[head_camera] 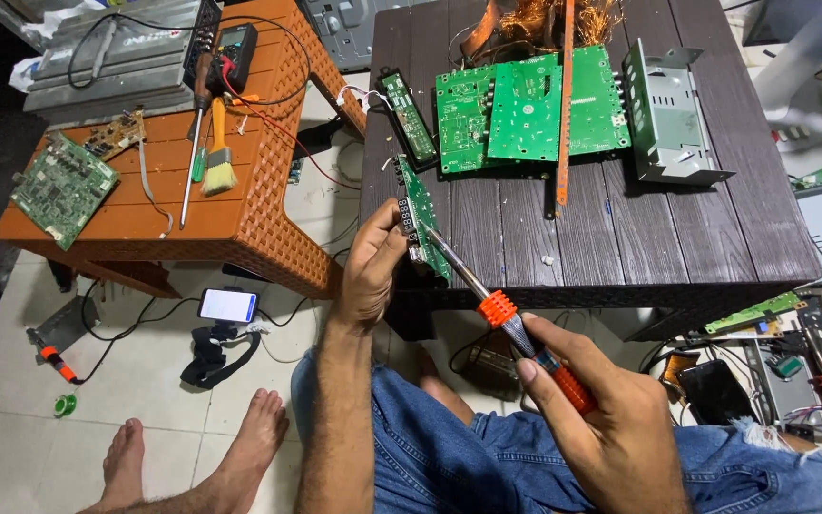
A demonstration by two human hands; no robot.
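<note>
My left hand (370, 269) grips a narrow green circuit board (422, 215) by its near end and holds it against the front left corner of the dark wood-grain table (620, 247). In my right hand (594, 416) is a soldering iron (516, 326) with an orange handle and collar. Its metal tip rests on the near end of that narrow board, close to my left thumb. Both forearms reach out over my lap in blue jeans.
Several green circuit boards (525, 105), an orange strip (563, 105) and a grey metal chassis (668, 114) lie further back on the dark table. To the left an orange plastic table (249, 219) carries a brush, screwdriver, multimeter and boards. A phone (227, 306) and cables lie on the tiled floor.
</note>
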